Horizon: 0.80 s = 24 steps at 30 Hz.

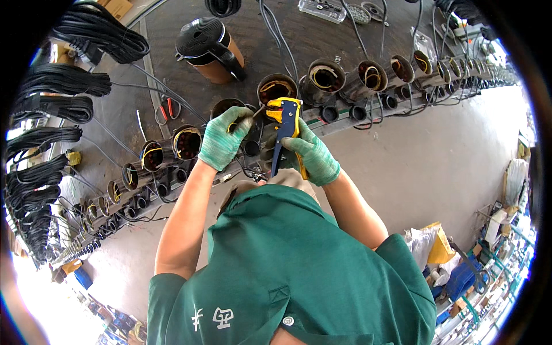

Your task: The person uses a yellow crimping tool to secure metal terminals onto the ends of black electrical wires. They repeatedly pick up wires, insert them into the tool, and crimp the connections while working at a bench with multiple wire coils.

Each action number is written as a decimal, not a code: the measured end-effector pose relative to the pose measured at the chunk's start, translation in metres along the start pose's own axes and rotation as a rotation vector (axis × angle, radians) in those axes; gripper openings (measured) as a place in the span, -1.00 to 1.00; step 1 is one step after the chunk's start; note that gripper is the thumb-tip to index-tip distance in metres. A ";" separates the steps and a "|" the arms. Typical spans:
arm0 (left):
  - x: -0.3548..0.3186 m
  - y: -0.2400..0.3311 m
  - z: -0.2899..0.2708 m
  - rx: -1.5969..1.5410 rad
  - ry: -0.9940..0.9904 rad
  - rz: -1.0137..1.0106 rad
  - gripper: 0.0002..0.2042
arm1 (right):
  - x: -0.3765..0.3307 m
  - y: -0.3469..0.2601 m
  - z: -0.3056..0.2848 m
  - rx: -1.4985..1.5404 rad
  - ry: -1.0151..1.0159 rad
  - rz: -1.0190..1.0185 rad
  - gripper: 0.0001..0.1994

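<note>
A yellow and blue wire stripper [290, 117] is gripped in my right hand [317, 154], which wears a green-grey glove. Its yellow jaws point left toward the fingertips of my left hand [221, 140]. That gloved hand pinches a thin dark wire [259, 111], whose end lies at or close to the jaws; I cannot tell whether they have closed on it. Just beyond both hands is the open mouth of a dark metal cylinder [277, 86] with yellow wire inside. Another cylinder [225, 106] is partly hidden behind my left hand.
More wired cylinders [368, 76] line the bench edge on both sides. Coiled black cables [103, 34] lie along the left. A brown and black mug-like container [215, 54], red-handled scissors [167, 109] and a clear parts box [322, 8] are on the dark bench.
</note>
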State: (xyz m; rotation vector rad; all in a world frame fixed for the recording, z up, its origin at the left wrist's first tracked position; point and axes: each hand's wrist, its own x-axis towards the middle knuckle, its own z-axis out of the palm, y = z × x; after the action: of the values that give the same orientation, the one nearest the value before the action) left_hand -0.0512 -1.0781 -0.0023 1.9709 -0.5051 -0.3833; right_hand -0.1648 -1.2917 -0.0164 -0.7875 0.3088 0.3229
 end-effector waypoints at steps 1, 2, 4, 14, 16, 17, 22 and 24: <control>0.000 0.000 0.002 -0.016 0.001 0.026 -0.82 | -0.002 0.002 -0.003 -0.029 0.009 -0.001 -0.37; 0.001 -0.001 0.004 -0.032 0.000 0.052 -0.80 | -0.004 0.007 -0.008 -0.057 0.019 -0.001 -0.36; 0.002 -0.007 0.004 0.044 -0.024 0.137 -0.80 | -0.010 0.009 -0.008 -0.046 0.046 0.017 -0.35; 0.007 -0.002 0.001 0.292 -0.106 0.310 -0.79 | -0.025 0.004 0.016 -0.184 0.058 -0.014 -0.41; 0.008 -0.008 0.002 0.327 -0.108 0.363 -0.79 | -0.024 0.008 0.013 -0.267 0.093 -0.036 -0.43; 0.008 -0.008 0.001 0.330 -0.119 0.368 -0.79 | -0.024 0.009 0.013 -0.299 0.104 -0.047 -0.44; 0.010 -0.013 0.000 0.374 -0.159 0.404 -0.80 | -0.026 0.012 0.016 -0.406 0.124 -0.065 -0.46; 0.011 -0.015 0.000 0.369 -0.168 0.420 -0.81 | -0.028 0.008 0.019 -0.440 0.145 -0.023 -0.47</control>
State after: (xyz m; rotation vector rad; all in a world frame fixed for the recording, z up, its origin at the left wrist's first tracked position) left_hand -0.0391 -1.0774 -0.0162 2.1192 -1.1409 -0.1976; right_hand -0.1907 -1.2774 0.0018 -1.2501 0.3694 0.3166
